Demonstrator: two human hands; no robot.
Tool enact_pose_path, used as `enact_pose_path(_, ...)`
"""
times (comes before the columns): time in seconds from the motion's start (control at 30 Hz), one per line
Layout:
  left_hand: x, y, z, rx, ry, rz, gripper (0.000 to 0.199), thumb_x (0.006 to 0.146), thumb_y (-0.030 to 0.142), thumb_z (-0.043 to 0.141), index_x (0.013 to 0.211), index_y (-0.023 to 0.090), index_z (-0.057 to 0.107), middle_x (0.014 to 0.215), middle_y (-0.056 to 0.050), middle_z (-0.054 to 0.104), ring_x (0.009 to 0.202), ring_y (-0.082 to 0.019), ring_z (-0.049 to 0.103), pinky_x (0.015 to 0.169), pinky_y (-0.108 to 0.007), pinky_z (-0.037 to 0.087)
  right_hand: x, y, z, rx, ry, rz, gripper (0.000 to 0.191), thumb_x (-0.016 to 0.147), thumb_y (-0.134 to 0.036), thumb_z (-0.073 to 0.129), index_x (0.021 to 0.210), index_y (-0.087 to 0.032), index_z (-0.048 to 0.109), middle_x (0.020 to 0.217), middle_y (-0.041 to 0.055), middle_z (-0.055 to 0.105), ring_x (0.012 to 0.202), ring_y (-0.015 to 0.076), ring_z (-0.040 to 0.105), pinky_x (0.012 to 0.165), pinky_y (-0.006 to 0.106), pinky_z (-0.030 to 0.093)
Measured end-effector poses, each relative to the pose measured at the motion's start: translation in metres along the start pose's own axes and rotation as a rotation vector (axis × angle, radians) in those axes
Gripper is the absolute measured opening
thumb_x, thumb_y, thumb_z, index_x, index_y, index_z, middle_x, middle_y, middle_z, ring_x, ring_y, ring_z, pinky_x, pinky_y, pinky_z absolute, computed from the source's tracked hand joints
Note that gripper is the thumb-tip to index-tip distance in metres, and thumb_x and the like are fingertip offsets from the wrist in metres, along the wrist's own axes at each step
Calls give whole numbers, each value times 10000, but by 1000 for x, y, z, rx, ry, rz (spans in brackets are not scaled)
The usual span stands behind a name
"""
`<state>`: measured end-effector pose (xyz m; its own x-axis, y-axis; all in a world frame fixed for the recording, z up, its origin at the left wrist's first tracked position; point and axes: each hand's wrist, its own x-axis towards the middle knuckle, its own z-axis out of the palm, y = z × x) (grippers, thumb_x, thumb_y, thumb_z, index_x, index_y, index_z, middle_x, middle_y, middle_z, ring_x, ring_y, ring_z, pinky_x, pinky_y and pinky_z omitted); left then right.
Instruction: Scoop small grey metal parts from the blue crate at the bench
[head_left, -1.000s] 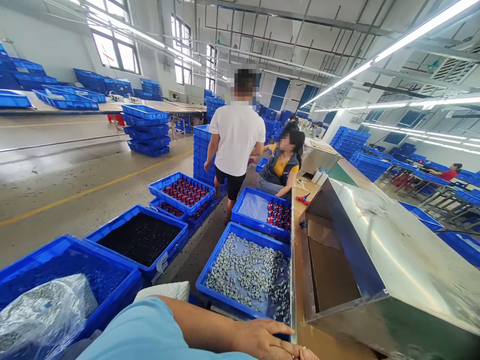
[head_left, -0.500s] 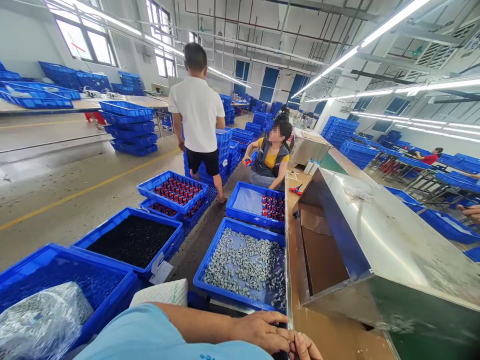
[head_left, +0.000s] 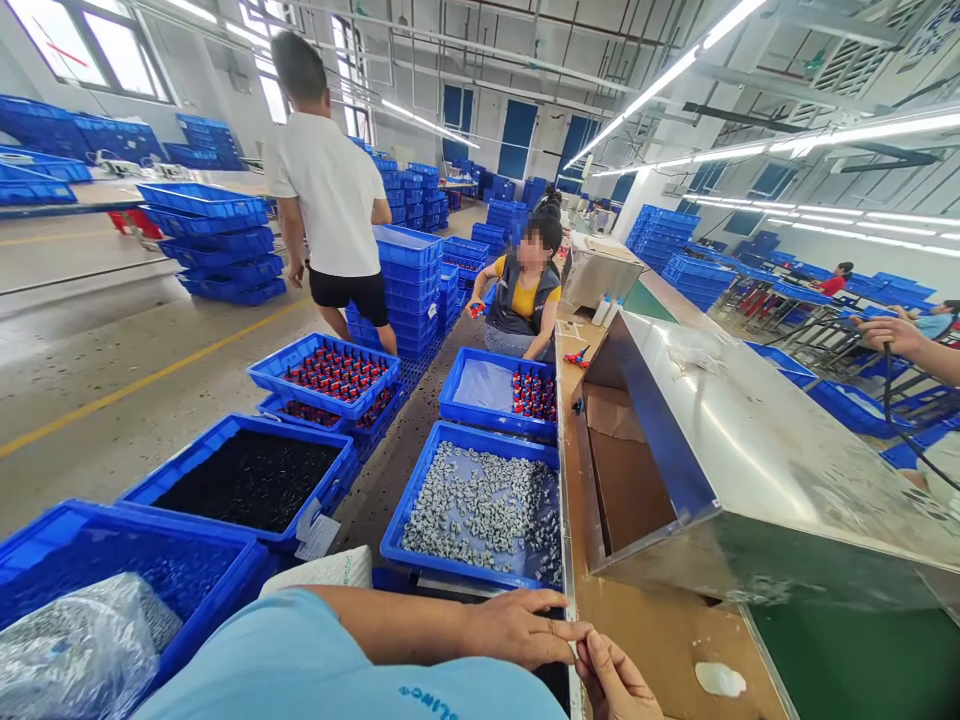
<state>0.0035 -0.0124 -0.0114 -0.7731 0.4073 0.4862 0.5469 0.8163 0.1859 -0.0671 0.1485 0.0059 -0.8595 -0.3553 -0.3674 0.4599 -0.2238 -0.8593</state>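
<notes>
My left hand point(head_left: 517, 630) lies at the near end of a brown bench edge point(head_left: 568, 500), its fingertips reaching my right hand point(head_left: 611, 678). The fingertips of my right hand are pinched together, and nothing shows between them. Just beyond my left hand sits a blue tray of small grey parts point(head_left: 480, 432). Further off is a blue crate point(head_left: 480, 353) holding red-and-blue parts and clear plastic sheet. To the left are a blue crate of black parts point(head_left: 255, 419) and a blue crate of red parts point(head_left: 322, 340).
A stainless steel hopper point(head_left: 750, 450) stands right of the bench above a cardboard box point(head_left: 630, 490). A seated person point(head_left: 521, 295) handles a small red item. A person in a white T-shirt point(head_left: 326, 190) stands among stacked blue crates point(head_left: 405, 290). A co-worker's hand point(head_left: 892, 335) holds a black cable.
The scene has shifted left and up in view. The person in the white T-shirt has walked further away. A co-worker's hand with a cable has come in at right, and my right hand shows more.
</notes>
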Motion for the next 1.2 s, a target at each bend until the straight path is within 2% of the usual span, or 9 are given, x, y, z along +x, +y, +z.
enact_pose_path(0.23, -3, -2, -6, 83, -83, -16, 296, 912, 247, 453, 1158, 216, 614, 1386, 10, 523, 1276, -185, 480, 1110, -321, 371, 19, -5, -19, -86, -68, 185, 434, 333, -355, 926, 664, -154, 729, 726, 79, 738, 673, 223, 709, 635, 259, 612)
enact_pose_path(0.33, -4, -1, -15, 131, -107, 5, 322, 905, 277, 464, 1186, 227, 613, 1413, 48, 489, 1317, -247, 421, 1033, -342, 449, 18, -5, -19, -53, -62, 182, 433, 324, -343, 930, 657, -158, 724, 694, 53, 728, 656, 189, 697, 623, 230, 599)
enact_pose_path(0.43, -3, -1, -26, 158, -123, 44, 330, 908, 261, 458, 1199, 242, 611, 1425, 60, 472, 1315, -252, 418, 989, -345, 472, 14, -3, -17, -20, -51, 182, 421, 335, -327, 931, 650, -150, 715, 660, 30, 708, 621, 158, 672, 608, 219, 582)
enact_pose_path(0.6, 1, -2, -34, 106, -148, 48, 329, 917, 226, 428, 1191, 238, 610, 1415, 49, 485, 1325, -256, 411, 1009, -363, 456, 7, -5, -12, -112, -123, 71, 430, 424, -450, 893, 658, -150, 692, 658, 15, 671, 633, 143, 626, 666, 235, 552)
enact_pose_path(0.73, 10, -1, -25, -113, -125, 44, 355, 919, 127, 363, 1197, 184, 575, 1308, -44, 596, 1293, -160, 465, 1117, -329, 341, -9, -15, 0, -203, -148, -108, 444, 552, -569, 802, 606, -162, 635, 612, 3, 619, 605, 123, 554, 605, 219, 490)
enact_pose_path(0.83, 11, 5, -15, -272, -40, 4, 309, 931, 143, 356, 1156, 161, 568, 1230, -92, 643, 1276, -139, 487, 1123, -337, 332, -24, -25, 9, -226, -125, -223, 439, 593, -585, 768, 603, -165, 642, 640, 23, 645, 651, 136, 571, 658, 242, 484)
enact_pose_path(0.97, 7, 0, -12, -341, 54, -182, 297, 936, 163, 347, 1086, 206, 600, 1275, -101, 612, 1221, -172, 536, 1035, -401, 437, -34, -29, 12, -225, -89, -175, 421, 575, -573, 768, 641, -166, 678, 615, 28, 672, 606, 149, 603, 668, 300, 505)
enact_pose_path(1.07, 9, -12, -9, -363, 4, -308, 268, 914, 205, 412, 1104, 204, 600, 1282, -111, 603, 1193, -210, 546, 990, -429, 475, -36, -23, 6, -109, -10, -109, 480, 524, -610, 765, 670, -160, 687, 584, 14, 666, 549, 139, 607, 621, 297, 515)
enact_pose_path(1.2, 17, -13, 6, -409, -107, -325, 265, 898, 235, 437, 1104, 185, 596, 1238, -119, 625, 1112, -221, 589, 895, -403, 534, -48, -6, -18, -24, 151, -123, 533, 539, -668, 728, 706, -163, 692, 596, 15, 661, 556, 129, 605, 609, 273, 509)
